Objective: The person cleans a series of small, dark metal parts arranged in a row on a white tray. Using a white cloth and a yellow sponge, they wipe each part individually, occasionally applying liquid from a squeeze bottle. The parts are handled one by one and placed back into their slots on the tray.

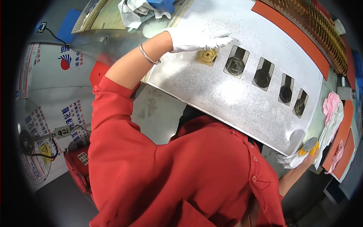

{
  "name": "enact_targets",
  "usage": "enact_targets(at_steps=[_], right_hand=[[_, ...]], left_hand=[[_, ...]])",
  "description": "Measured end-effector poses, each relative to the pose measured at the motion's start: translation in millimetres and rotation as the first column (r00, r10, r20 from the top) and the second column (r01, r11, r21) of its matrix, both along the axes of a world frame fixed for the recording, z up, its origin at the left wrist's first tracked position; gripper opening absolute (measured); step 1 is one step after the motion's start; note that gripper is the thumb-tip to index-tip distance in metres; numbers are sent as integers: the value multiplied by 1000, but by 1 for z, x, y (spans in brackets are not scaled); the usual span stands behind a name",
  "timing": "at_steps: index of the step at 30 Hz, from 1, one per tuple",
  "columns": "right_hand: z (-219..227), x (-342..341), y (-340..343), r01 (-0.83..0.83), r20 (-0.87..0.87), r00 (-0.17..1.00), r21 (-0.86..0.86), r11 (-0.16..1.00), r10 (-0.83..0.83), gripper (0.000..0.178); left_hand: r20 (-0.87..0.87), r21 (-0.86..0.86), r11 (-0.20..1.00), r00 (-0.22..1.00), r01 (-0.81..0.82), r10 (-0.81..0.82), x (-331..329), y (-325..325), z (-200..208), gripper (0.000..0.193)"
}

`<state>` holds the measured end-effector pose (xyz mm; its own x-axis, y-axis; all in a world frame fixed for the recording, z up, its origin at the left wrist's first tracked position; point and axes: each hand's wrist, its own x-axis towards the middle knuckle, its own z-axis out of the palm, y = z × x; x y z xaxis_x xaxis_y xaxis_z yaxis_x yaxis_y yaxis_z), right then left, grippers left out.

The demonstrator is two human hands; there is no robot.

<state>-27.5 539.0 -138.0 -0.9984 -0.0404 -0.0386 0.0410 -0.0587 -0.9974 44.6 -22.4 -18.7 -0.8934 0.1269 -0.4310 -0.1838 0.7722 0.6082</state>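
My left hand (200, 39), in a white glove, reaches over the far left of a white speckled board (211, 87). Its fingers are stretched out and lie close together. Under the palm's near edge is a gold-coloured mesh piece with a round emblem (207, 56), partly covered by the glove. To its right, several dark mesh-backed pieces lie in a slanting row, the closest being a dark round medallion (235, 66). At the board's near right corner is my right hand (297, 160), also white-gloved, beside a yellow thing with a grey round top (311, 144); its grip is unclear.
Pink and white cloths (332, 108) hang at the right. A long orange strip (291, 36) borders the board's far side, before a row of brass-coloured parts (321, 26). White rags (138, 13) lie at the far left. A fan (32, 145) stands on the left.
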Motion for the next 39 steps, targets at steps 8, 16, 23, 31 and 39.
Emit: enact_targets(at_steps=[8,16,23,31,39], right_hand=[[-9,-3,12,-38,-12,999,-12,999,38,20],[-11,-3,15,-38,-10,999,5,999,38,23],[-16,-5,19,-58,-17,998,-5,998,58,23],[-13,-3,17,-67,-7,998,-25,997,67,24],[-6,2,2,6,14,1000,-60,998,-5,22]], left_hand=[[-103,-34,998,993,49,-52,-3,-7,-4,67],[-105,103,995,994,-15,26,2,-11,6,62],[-69,-26,999,997,-21,19,-12,-19,-13,63],[-32,0,997,996,80,-80,-34,5,2,69],[137,204,970,985,-130,104,-30,3,12,76]])
